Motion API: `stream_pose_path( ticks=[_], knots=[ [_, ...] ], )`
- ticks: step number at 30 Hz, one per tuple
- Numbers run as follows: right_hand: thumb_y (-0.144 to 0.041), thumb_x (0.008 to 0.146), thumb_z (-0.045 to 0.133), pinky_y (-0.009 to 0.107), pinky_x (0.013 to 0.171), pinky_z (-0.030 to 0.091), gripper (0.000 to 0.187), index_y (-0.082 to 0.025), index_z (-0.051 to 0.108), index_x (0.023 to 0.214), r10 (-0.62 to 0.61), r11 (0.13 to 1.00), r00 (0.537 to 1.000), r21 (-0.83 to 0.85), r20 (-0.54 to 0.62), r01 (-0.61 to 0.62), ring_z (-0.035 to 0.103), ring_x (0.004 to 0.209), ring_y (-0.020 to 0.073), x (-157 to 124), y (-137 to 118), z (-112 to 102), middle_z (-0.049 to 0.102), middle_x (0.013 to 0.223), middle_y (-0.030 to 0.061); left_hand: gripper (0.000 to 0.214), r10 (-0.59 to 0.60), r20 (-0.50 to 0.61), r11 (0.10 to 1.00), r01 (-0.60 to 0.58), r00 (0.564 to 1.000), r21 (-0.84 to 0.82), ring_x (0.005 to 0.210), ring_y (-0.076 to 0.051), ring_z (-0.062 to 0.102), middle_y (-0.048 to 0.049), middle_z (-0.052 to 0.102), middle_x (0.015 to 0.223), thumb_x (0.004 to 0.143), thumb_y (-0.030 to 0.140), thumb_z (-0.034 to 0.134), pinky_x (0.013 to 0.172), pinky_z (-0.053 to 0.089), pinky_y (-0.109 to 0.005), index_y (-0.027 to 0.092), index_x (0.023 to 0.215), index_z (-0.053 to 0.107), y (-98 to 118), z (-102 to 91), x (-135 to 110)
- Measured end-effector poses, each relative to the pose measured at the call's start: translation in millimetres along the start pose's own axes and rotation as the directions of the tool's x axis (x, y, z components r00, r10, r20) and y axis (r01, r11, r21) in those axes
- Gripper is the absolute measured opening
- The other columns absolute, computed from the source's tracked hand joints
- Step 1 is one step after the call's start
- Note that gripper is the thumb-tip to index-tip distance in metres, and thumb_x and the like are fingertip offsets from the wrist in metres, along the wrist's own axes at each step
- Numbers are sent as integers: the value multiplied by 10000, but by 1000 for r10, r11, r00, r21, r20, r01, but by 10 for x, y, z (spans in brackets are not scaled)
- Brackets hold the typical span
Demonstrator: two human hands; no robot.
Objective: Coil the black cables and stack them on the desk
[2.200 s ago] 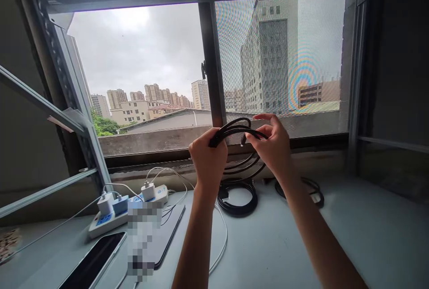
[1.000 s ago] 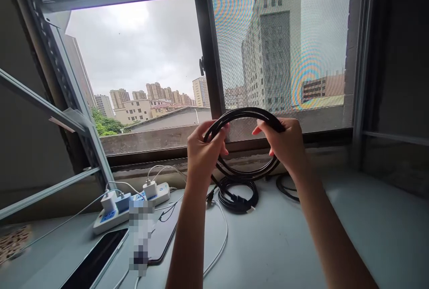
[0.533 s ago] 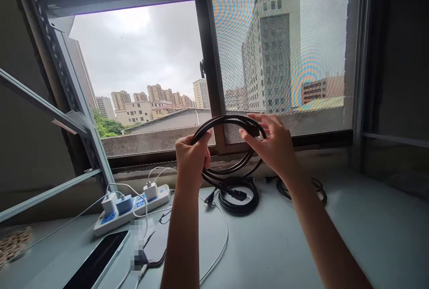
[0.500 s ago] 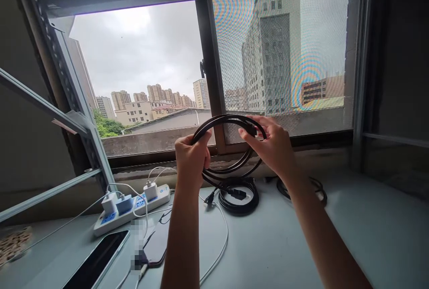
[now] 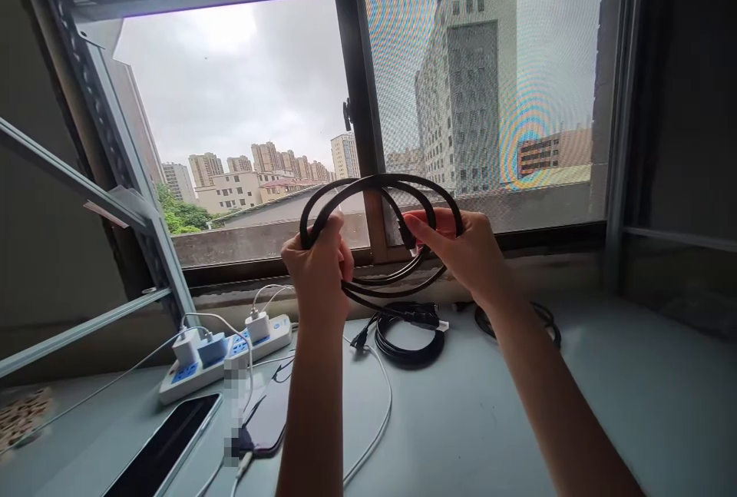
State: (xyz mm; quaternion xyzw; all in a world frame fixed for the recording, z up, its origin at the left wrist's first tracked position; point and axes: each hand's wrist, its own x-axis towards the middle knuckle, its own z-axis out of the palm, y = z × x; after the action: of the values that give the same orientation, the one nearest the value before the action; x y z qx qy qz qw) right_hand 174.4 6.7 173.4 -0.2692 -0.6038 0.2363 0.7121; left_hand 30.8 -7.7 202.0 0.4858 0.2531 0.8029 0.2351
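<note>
A black cable point(image 5: 380, 180) is held up in loose loops in front of the window. My left hand point(image 5: 318, 263) is closed round the left side of the loops, thumb on top. On the right, my right hand point(image 5: 469, 251) grips the loops and has its thumb by a dark plug point(image 5: 408, 237) at one cable end. The other end hangs low with a black connector point(image 5: 424, 319), in front of a coiled black cable point(image 5: 410, 355) on the table. Part of the loops is hidden behind my fingers.
A white power strip point(image 5: 227, 359) with chargers stands at the left. Two phones lie near it, one a dark-screened phone point(image 5: 166, 443). A white cord point(image 5: 387, 405) curves across the table point(image 5: 461, 420). Another black cable point(image 5: 546, 320) lies behind my right forearm. Metal shelf bars point(image 5: 74, 174) rise at the left.
The loops have spread wider and higher. My left hand has moved slightly left and down. The hanging connector has swung right, and the plug by my right thumb now points downward.
</note>
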Motion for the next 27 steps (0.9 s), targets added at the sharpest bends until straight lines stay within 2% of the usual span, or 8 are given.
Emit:
stream_pose_path(
  ticks=[4, 8, 11, 13, 17, 22, 25, 27],
  knots=[
    [-485, 685, 744, 196, 442, 454, 342, -157, 706, 774, 135, 976, 990, 164, 40, -140, 565, 499, 88, -40, -105, 12, 622, 587, -7, 490, -41, 27, 998, 43, 999, -40, 231, -31, 232, 89, 176, 278, 654, 194, 625, 296, 136, -202, 195, 304, 283, -67, 6, 18],
    [-532, 660, 739, 183, 350, 408, 407, -165, 717, 833, 190, 921, 958, 299, 216, -250, 534, 411, 79, -101, -232, 26, 594, 541, -23, 475, -165, 106, 980, 175, 981, -90, 259, -25, 260, 87, 193, 311, 675, 172, 591, 311, 182, -181, 191, 338, 257, -173, 16, 46],
    [-528, 655, 744, 187, 337, 406, 465, -173, 711, 954, 114, 945, 946, 261, 304, -198, 524, 388, 80, -126, -257, 14, 596, 548, -34, 462, -265, 189, 951, 289, 945, -110, 275, -22, 261, 92, 204, 335, 687, 166, 597, 313, 183, -170, 192, 374, 258, -205, 11, 72],
    [-466, 660, 769, 203, 374, 448, 488, -193, 678, 1054, 19, 987, 945, 145, 328, -70, 551, 413, 85, -119, -226, -4, 655, 645, -21, 465, -290, 202, 944, 314, 936, -101, 277, -22, 260, 94, 208, 340, 688, 176, 614, 309, 174, -168, 192, 388, 259, -199, 1, 89],
    [-348, 644, 812, 253, 574, 551, 544, -245, 618, 1141, -165, 985, 942, -1, 291, 172, 649, 599, 110, -68, -125, -43, 704, 956, 18, 451, -224, 47, 967, 228, 973, -115, 267, -24, 252, 94, 224, 332, 676, 173, 613, 297, 173, -170, 192, 387, 267, -174, -19, 120],
    [-388, 694, 771, 311, 714, 570, 595, -319, 555, 1244, -169, 986, 950, 43, 263, 163, 670, 937, 193, -46, -115, -116, 639, 1186, 40, 433, -105, -105, 992, 97, 989, -79, 253, -26, 241, 98, 222, 312, 666, 172, 589, 288, 190, -171, 196, 377, 268, -155, -62, 155],
    [-424, 743, 719, 349, 762, 575, 610, -346, 505, 1308, -165, 986, 941, 41, 295, 160, 665, 933, 192, -82, -178, -149, 623, 1219, 41, 381, -5, -126, 997, 14, 992, 70, 243, -34, 262, 96, 262, 299, 669, 182, 584, 282, 191, -173, 197, 393, 323, -150, -104, 167],
    [-411, 760, 701, 359, 765, 577, 650, -355, 455, 1359, -176, 983, 941, 4, 288, 183, 668, 873, 179, -115, -217, -135, 628, 1212, 40, 355, 13, -72, 979, 2, 997, 204, 240, -40, 277, 93, 283, 292, 671, 188, 588, 278, 180, -175, 197, 406, 352, -156, -116, 157]
  ],
)
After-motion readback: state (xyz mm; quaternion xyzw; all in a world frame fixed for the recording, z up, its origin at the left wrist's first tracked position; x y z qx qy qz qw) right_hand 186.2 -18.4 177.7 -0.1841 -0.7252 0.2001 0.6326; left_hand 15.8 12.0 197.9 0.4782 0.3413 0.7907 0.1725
